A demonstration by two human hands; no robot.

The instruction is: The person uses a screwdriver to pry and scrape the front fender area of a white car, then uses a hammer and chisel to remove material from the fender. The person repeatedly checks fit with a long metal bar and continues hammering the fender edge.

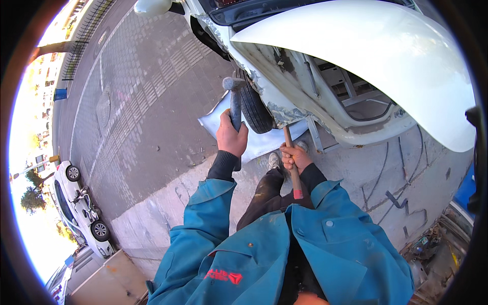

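Left hand (231, 137) gripped round hammer (235, 104), head up, just beside tyre (255, 108). Right hand (296, 156) closed on wooden handle (295, 179), red-tipped lower end; upper end at scraped front corner of white car (351, 135), contact can't tell. Hood (376, 56) raised. White panel (256, 145) on ground near tyre.

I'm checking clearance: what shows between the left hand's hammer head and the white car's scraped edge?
In the head view, the black tyre shows between the hammer head and the scraped edge; depth is hard to judge.
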